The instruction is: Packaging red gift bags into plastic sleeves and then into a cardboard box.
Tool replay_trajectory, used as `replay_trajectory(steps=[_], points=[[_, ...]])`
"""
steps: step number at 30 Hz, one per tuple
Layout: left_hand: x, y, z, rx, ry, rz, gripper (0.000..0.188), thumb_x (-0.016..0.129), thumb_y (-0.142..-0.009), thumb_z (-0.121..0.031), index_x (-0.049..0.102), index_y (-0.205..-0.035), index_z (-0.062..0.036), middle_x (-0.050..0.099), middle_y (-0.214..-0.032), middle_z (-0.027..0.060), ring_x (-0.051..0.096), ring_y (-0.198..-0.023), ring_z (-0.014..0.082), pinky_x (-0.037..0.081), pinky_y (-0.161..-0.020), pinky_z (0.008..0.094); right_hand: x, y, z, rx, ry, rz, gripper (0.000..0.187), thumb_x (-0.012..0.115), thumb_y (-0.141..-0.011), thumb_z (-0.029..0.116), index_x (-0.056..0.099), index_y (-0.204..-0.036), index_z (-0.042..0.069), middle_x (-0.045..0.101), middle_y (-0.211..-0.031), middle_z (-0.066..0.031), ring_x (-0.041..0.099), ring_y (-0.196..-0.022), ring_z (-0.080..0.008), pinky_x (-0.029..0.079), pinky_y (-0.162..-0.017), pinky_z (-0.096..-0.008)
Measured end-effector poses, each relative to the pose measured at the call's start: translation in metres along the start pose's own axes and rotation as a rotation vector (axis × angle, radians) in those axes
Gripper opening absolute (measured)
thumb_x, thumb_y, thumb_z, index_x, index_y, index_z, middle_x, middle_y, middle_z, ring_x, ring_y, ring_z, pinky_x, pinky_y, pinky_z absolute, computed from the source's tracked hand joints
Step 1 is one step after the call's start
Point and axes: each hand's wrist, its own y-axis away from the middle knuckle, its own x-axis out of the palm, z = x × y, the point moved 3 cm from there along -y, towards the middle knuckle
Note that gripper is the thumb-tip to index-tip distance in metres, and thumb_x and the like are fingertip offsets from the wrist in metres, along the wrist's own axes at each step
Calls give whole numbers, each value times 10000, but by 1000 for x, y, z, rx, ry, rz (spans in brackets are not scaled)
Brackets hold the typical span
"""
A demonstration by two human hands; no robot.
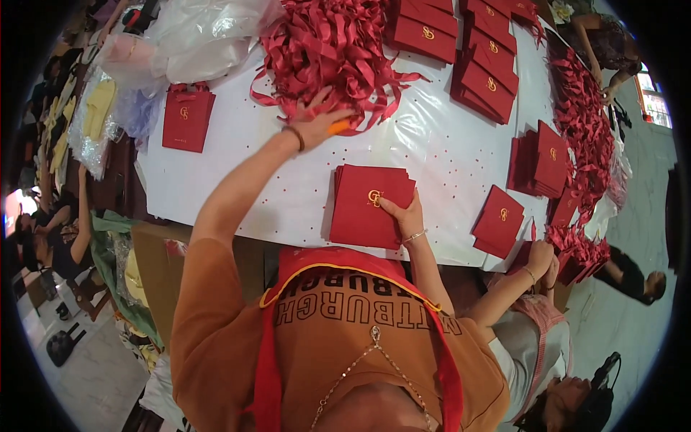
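Observation:
My right hand (404, 214) grips the right side of a stack of flat red paper bags (363, 216), thumb on top beside a gold emblem. The stack lies at the table's near edge, right in front of me. Farther off, my left hand (320, 124) reaches to the near edge of a big heap of red ribbons (327, 50). Its fingers are stretched out and spread over the ribbons, and something orange is wrapped around one of them. Whether a ribbon is caught between those fingers is hard to make out.
A red bag with ribbon handles (187, 119) lies at left on the white-covered table (281, 194). Clear plastic bags (209, 36) sit behind it. Stacks of red bags (486, 72) stand at back right. At right, a co-worker's hand (540, 255) works beside more bags and ribbons (586, 129).

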Motion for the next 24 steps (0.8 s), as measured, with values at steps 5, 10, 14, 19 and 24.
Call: replay_trajectory(steps=[5,10,14,19,24], points=[[-76,-22,-7,257,335,403,411,460,-836,-395,487,-1191,-188,494,-1173,88,493,-1017,284,383,-875,335,-5,-2,-5,6,-19,5,583,751,-641,96,374,-1070,-18,544,-980,-138,571,-855,-195,494,-744,-306],[-133,-44,38,-57,167,-223,305,512,-813,-229,502,-1110,-160,590,-997,130,573,-877,297,457,-733,380,1,1,8,-72,-73,4,541,732,-666,112,395,-1068,-21,560,-967,-141,581,-843,-196,501,-721,-298],[-129,-73,54,-147,36,-397,301,509,-802,-274,517,-1082,-164,586,-944,182,549,-881,366,440,-738,441,-9,3,15,-111,-22,43,540,716,-677,95,403,-1098,-34,598,-913,-155,608,-777,-202,515,-701,-314],[-121,-73,58,-45,262,-489,125,577,-749,-169,555,-833,-79,586,-769,147,569,-722,305,431,-612,397,-11,-8,-6,-158,230,-77,889,792,-586,199,262,-1248,-66,494,-1133,-161,496,-1024,-198,393,-891,-298],[-162,-22,-35,260,-170,-817,95,560,-692,-131,525,-758,-71,537,-800,95,508,-822,261,343,-741,403,-11,5,2,-30,129,-40,717,789,-599,219,370,-1120,-38,541,-1012,-145,545,-932,-191,455,-804,-302]])
